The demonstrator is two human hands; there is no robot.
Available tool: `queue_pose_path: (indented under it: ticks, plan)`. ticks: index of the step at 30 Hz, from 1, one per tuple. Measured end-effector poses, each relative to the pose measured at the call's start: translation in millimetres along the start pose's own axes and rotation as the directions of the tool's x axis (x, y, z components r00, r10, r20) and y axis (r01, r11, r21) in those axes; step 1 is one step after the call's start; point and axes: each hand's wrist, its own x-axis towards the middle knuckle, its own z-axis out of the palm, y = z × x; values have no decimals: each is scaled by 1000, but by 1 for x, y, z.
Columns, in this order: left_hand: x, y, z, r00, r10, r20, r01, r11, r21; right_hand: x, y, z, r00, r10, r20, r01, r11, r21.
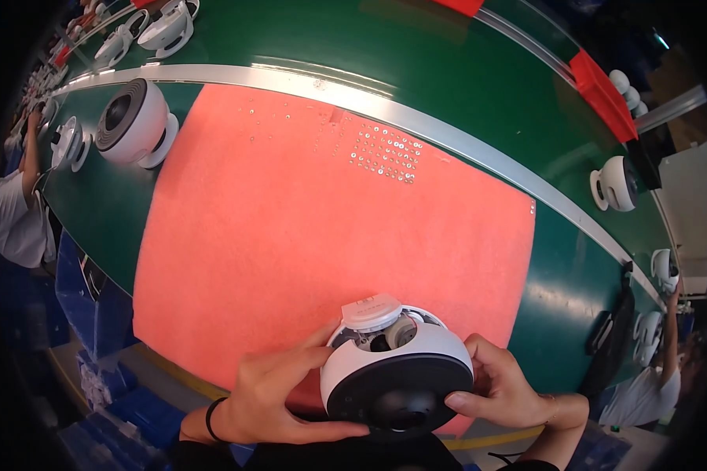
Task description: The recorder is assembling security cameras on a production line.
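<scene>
A white ball-shaped device (340, 375) with a dark, glossy round front is held between my two hands near the front edge of the pink mat. Through an opening in its top, inner parts (401, 333) show, among them a pale round piece. At that opening stands a white cap-like piece (371, 312), tilted up. My left hand (279, 388) grips the left side, its thumb along the lower rim. On the other side, my right hand (501, 386) has its thumb on the front edge and its fingers behind. Some fingertips of both hands are hidden by the shell.
Small metal screws (386, 154) stand in rows on the pink mat (291, 228). A white round device with a grey ringed front (126, 122) stands left on the green bench. Beyond the metal rail (330, 88) runs a green belt with similar devices (617, 184). Co-workers sit at both sides.
</scene>
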Motion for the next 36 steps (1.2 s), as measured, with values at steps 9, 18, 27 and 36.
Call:
queue_pose_path:
  ticks: [9,18,27,36]
  plan:
    - [-2,11,4,1000,-11,26,7,988,153,3,-35,-16,976,-219,-2,174,784,-596]
    - [3,25,-2,989,-30,147,-77,742,666,20,-28,-20,934,-337,116,267,446,-854]
    - [14,23,3,978,-24,209,-131,707,695,23,-17,-25,848,-503,167,266,131,-955]
    - [12,29,5,976,-31,217,-133,706,696,15,-14,-25,802,-556,219,268,6,-964]
